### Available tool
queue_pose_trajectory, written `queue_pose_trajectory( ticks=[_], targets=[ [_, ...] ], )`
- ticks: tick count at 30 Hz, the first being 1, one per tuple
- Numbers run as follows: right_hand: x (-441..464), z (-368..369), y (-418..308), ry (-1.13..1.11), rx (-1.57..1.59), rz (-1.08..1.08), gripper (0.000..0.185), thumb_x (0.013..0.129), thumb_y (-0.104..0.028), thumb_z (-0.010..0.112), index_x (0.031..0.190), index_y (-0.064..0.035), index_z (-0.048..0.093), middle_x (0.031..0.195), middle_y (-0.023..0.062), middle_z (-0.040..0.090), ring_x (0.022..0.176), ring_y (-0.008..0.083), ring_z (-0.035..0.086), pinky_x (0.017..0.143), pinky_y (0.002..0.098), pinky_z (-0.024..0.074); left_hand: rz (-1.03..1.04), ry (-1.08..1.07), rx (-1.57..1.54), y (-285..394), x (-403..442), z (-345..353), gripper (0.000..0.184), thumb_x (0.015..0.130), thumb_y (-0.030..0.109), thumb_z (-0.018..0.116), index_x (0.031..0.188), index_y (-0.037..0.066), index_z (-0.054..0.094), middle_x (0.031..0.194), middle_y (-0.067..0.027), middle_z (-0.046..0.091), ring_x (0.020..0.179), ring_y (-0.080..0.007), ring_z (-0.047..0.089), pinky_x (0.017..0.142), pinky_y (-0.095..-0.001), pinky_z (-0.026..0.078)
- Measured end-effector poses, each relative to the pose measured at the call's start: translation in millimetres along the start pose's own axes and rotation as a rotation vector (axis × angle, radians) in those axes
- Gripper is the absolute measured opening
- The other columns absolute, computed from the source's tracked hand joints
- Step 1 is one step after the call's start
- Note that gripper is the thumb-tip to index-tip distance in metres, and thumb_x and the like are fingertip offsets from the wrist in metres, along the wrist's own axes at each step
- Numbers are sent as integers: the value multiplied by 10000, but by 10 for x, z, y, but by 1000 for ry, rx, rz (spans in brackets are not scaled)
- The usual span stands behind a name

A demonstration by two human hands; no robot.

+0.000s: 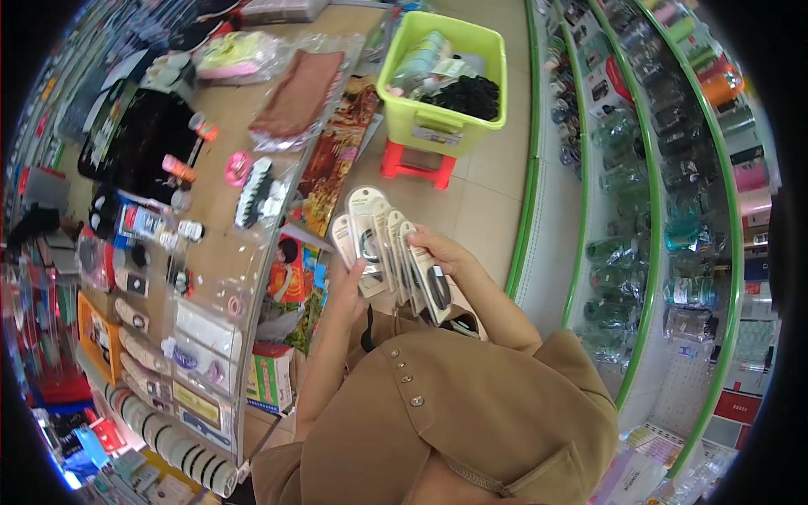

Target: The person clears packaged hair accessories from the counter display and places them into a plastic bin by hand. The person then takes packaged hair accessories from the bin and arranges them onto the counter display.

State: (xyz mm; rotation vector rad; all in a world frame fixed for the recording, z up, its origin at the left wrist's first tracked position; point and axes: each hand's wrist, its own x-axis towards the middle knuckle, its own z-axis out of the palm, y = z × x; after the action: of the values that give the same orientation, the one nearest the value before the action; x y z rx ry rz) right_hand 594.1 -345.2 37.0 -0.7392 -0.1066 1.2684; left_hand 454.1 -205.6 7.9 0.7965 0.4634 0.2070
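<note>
Several carded packs (396,252) with rounded beige tops are fanned out in front of my body. Small dark items show through the clear fronts, but their kind is too small to tell. My left hand (346,290) is closed on the lower edge of the leftmost packs. My right hand (439,250) grips the right side of the fan, its fingers partly hidden behind the cards. Below the packs, a dark object (464,323) near my lap is mostly covered.
To the left, a display table (220,164) carries packaged goods, with similar carded packs (143,417) lined along its near end. Ahead, a yellow-green bin (442,126) rests on a red stool (416,167). Green-edged shelves (539,244) with glassware run along the right.
</note>
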Motion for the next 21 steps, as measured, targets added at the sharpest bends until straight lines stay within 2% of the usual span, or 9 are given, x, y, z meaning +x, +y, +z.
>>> queue_pose_trajectory(
  ticks=[1, 2, 3, 10, 12, 15, 17, 19, 21],
  targets=[
    [-88, -130, -130, 7, 5, -13, 495, 775, -216, 653, 1174, -13, 444, 1030, 78, 586, 876, 145, 601, 775, 294, 508, -19, -19, 16, -70, 139, 129, 512, 878, 179, 503, 1316, 60, 266, 1251, -96, 423, 1132, -220, 445, 957, -376, 367],
    [-164, -262, -256, 31, 9, -26, 494, 778, -217, 650, 1175, -12, 441, 1029, 80, 585, 873, 144, 602, 768, 293, 510, -68, -84, -35, -127, 270, 237, 588, 865, 165, 537, 1344, 57, 213, 1297, -90, 370, 1185, -196, 372, 993, -330, 298],
    [-221, -365, -387, 53, 11, -36, 493, 780, -218, 647, 1176, -12, 438, 1029, 82, 584, 869, 143, 603, 762, 292, 513, -69, -90, -35, -145, 365, 375, 588, 865, 165, 537, 1344, 57, 213, 1297, -90, 370, 1185, -196, 372, 993, -330, 298],
    [-279, -933, -718, 107, 127, -155, 442, 816, -233, 607, 1161, -12, 441, 995, 73, 594, 824, 130, 610, 713, 282, 522, -260, -172, 108, -242, 1094, 785, 551, 860, 168, 546, 1321, 78, 258, 1258, -79, 401, 1143, -182, 412, 954, -331, 349],
    [-197, -1053, -787, 167, 181, -191, 427, 823, -238, 599, 1153, -13, 446, 975, 65, 598, 803, 125, 611, 693, 277, 524, -279, -176, 147, -245, 1326, 869, 520, 857, 218, 550, 1296, 71, 312, 1213, -79, 462, 1093, -195, 478, 918, -348, 398],
    [-60, -1139, -1084, 266, 164, -183, 414, 827, -233, 592, 1149, -12, 453, 981, 71, 597, 800, 127, 611, 690, 275, 523, -369, -203, 100, -192, 1750, 982, 522, 860, 173, 551, 1298, 68, 287, 1220, -74, 439, 1101, -172, 452, 915, -316, 389],
    [97, -1248, -1267, 250, 149, -200, 416, 832, -237, 584, 1156, -12, 451, 991, 77, 597, 806, 133, 611, 701, 279, 521, -385, -251, 113, -208, 2077, 997, 528, 858, 178, 555, 1298, 67, 285, 1221, -77, 438, 1103, -172, 451, 910, -314, 394],
    [250, -1355, -1443, 369, 154, -261, 426, 832, -249, 582, 1161, -12, 453, 994, 84, 597, 809, 141, 611, 709, 286, 520, -384, -302, 117, -131, 2419, 1148, 534, 856, 183, 559, 1298, 66, 283, 1222, -80, 437, 1105, -172, 449, 905, -311, 398],
    [377, -1380, -1681, 376, 156, -253, 427, 832, -253, 582, 1160, -9, 459, 996, 87, 597, 823, 147, 611, 723, 292, 518, -415, -307, 132, 8, 2696, 1281, 550, 850, 190, 570, 1299, 64, 279, 1208, -85, 445, 1097, -172, 452, 907, -315, 395]
  ],
)
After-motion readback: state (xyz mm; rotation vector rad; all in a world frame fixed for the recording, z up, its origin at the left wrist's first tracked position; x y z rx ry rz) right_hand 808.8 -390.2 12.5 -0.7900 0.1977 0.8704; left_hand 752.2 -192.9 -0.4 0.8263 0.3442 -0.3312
